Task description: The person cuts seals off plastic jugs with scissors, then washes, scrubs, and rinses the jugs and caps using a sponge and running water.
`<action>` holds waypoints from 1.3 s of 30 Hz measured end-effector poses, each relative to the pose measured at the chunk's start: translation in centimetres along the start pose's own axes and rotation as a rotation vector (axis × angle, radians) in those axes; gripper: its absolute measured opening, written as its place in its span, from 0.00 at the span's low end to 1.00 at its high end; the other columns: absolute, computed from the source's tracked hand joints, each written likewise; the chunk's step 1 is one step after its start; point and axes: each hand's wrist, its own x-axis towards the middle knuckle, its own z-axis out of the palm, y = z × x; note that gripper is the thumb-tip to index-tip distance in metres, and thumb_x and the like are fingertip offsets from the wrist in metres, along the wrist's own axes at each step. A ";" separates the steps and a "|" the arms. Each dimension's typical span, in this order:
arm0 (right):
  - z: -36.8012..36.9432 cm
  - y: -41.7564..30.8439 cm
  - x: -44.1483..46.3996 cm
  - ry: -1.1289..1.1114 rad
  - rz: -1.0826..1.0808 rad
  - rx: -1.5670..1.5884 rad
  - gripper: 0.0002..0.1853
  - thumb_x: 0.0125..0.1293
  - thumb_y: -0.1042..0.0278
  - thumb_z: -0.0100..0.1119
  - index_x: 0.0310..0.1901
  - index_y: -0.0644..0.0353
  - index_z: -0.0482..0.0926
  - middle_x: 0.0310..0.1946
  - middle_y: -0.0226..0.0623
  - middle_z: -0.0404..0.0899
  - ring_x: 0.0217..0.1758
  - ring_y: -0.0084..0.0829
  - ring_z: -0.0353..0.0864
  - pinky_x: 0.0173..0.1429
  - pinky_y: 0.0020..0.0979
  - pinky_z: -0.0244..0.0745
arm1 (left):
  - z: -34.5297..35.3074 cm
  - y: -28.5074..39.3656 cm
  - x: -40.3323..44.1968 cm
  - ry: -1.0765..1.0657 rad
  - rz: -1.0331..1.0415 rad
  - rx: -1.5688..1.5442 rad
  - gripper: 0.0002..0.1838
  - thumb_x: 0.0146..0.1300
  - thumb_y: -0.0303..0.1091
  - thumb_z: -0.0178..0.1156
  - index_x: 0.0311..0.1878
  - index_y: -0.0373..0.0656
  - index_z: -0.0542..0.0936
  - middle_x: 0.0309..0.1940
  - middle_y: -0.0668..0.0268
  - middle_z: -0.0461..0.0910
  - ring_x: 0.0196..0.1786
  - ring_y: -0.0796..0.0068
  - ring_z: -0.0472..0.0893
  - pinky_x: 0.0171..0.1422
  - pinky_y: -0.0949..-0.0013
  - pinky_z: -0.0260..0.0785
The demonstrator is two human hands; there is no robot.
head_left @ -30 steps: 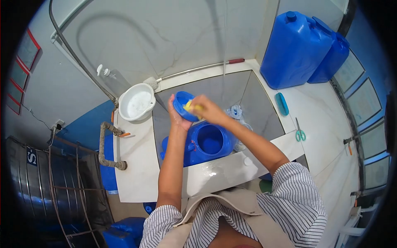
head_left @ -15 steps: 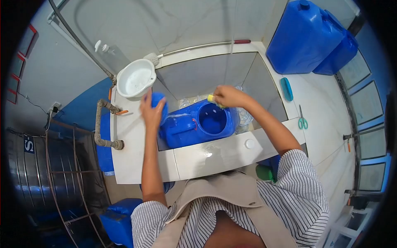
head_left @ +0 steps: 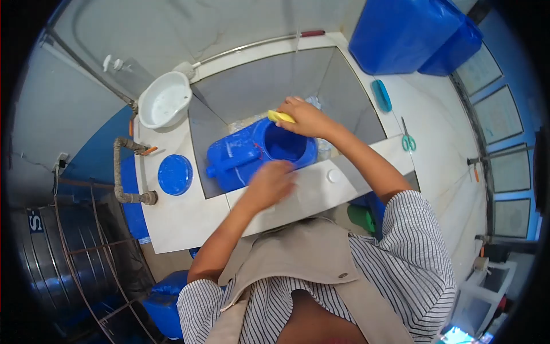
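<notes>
A blue plastic jug point(head_left: 229, 150) with a wide round mouth lies on its side in the sink point(head_left: 252, 77), its opening turned toward the right. My right hand point(head_left: 306, 119) grips a yellow sponge point(head_left: 281, 117) at the upper rim of that opening. Motion blurs my left hand point(head_left: 270, 184), which is over the near side of the jug, just below the mouth; its fingers are smeared. On the counter to the left lies a round blue lid point(head_left: 175, 175). Clear plastic items in the sink are partly hidden behind the jug and my right hand.
A white basin point(head_left: 165, 101) and a pump bottle stand at the back left, near pipes with orange-handled valves. A white cap point(head_left: 333, 176) sits on the front ledge. Rightward are a teal brush point(head_left: 381, 96), green-handled scissors point(head_left: 408, 142) and large blue jerrycans point(head_left: 395, 37).
My left hand has put the blue lid down on the left counter and moved right to the jug. My right hand stays at the jug's mouth with the sponge. The view has shifted slightly.
</notes>
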 end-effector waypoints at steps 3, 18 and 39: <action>1.0 -0.9 -1.3 0.199 0.003 0.005 0.16 0.56 0.61 0.60 0.42 0.62 0.77 0.39 0.45 0.73 0.46 0.47 0.71 0.52 0.40 0.67 | 5.3 3.9 3.2 -0.096 0.215 -0.091 0.21 0.49 0.35 0.65 0.48 0.43 0.75 0.54 0.57 0.71 0.57 0.55 0.71 0.58 0.55 0.66; 1.9 -1.5 0.5 0.278 0.149 -0.305 0.12 0.52 0.75 0.56 0.39 0.64 0.71 0.35 0.48 0.71 0.39 0.50 0.75 0.43 0.45 0.71 | 7.4 3.1 4.4 0.024 0.105 -0.128 0.11 0.55 0.28 0.57 0.42 0.36 0.77 0.41 0.52 0.76 0.43 0.54 0.76 0.50 0.56 0.69; -5.8 10.7 6.9 0.139 0.153 -0.054 0.16 0.60 0.64 0.52 0.46 0.64 0.75 0.43 0.46 0.76 0.45 0.45 0.76 0.48 0.38 0.71 | -6.6 -11.2 7.8 -0.202 -0.726 0.173 0.25 0.49 0.39 0.64 0.48 0.35 0.73 0.37 0.47 0.79 0.41 0.44 0.78 0.48 0.52 0.70</action>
